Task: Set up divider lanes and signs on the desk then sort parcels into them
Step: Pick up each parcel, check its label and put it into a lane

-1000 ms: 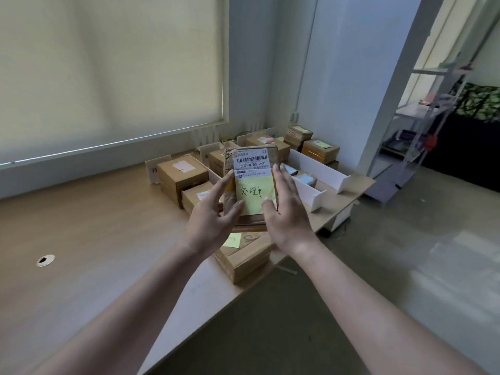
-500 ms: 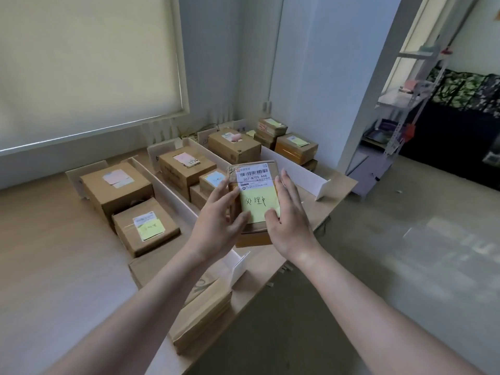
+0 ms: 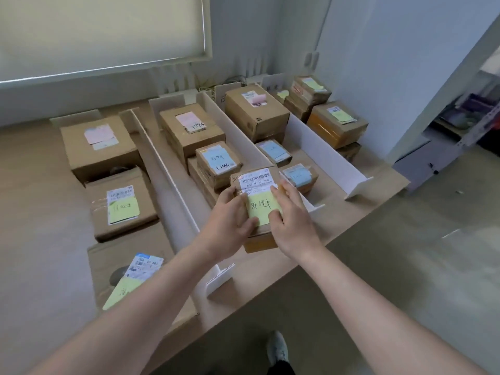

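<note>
At the far left of the bench [image 3: 40,212], three brown boxes lie in the outermost lane: a large box with a pink slip [image 3: 98,147], a box with a green note [image 3: 121,207] in front of it, and a flat parcel [image 3: 130,277] nearest the edge, partly hidden by the left forearm. A long white divider [image 3: 167,180] separates these from the second lane, where a tall box [image 3: 192,131] and a small box with a blue note [image 3: 219,163] are stacked.

Toward the middle, the parcel with the yellow note [image 3: 257,201] is held between both hands. The left hand [image 3: 230,220] is wrapped round its left side with the thumb pressed on the note's lower edge; the right hand [image 3: 292,220] is clamped on its right side, fingers laid along the top. The parcel is seen over the near end of the middle divider [image 3: 238,131], apparently resting on other boxes, though what lies beneath cannot be told.

To the right, two small blue-noted boxes [image 3: 299,177] sit in the third lane, and beyond the right divider [image 3: 324,155] orange-sided boxes [image 3: 335,123] are stacked.

Several risks are judged likely: the thin divider could be knocked askew if the parcel is set down across it, the parcel could be dropped into the wrong lane, and the loosely stuck note could be peeled off by the thumbs.
</note>
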The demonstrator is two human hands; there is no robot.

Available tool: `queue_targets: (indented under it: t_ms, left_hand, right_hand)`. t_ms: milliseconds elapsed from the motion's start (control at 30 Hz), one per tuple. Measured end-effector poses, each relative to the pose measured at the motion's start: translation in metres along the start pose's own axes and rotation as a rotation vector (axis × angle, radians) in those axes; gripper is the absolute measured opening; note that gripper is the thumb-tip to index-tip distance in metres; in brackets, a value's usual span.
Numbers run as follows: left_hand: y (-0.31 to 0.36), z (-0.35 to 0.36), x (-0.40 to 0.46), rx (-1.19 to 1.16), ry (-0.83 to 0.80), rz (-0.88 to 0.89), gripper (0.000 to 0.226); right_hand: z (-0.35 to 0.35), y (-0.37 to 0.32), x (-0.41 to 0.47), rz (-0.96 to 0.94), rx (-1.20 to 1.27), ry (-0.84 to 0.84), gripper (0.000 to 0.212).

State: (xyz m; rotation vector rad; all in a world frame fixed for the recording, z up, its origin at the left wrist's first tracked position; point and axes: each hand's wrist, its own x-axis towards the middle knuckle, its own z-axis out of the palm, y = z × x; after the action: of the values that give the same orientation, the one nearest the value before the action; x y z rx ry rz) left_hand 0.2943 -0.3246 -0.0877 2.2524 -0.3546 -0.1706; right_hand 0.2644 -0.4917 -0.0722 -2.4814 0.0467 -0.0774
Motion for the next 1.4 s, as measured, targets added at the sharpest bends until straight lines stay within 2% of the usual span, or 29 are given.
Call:
queue_targets:
  t_ms: [300, 533, 833, 1167, 1400]
  left_hand:
    - [-0.019, 0.071, 0.04, 0.016, 0.059, -0.314, 0.062]
    - [-0.046, 0.105, 0.048, -0.026, 0.007, -0.483, 0.062]
    - [-0.071, 0.128, 0.064, -0.04, -0.059, -0.529, 0.061]
    - [-0.081, 0.154, 0.073, -0.043, -0.035, -0.522, 0.071]
    - [-0.082, 0.155, 0.072, 0.009, -0.056, -0.532, 0.068]
  right_hand:
    - [0.02, 0.083, 0.074, -0.112, 0.049, -0.286, 0.051]
    - [0.058, 0.122, 0.091, -0.092, 0.091, -0.481, 0.054]
    - [0.091, 0.14, 0.105, -0.054, 0.127, -0.644, 0.061]
    - [0.114, 0.16, 0.113, -0.093, 0.135, -0.692, 0.069]
    - [0.116, 0.172, 0.119, -0.13, 0.033, -0.711, 0.065]
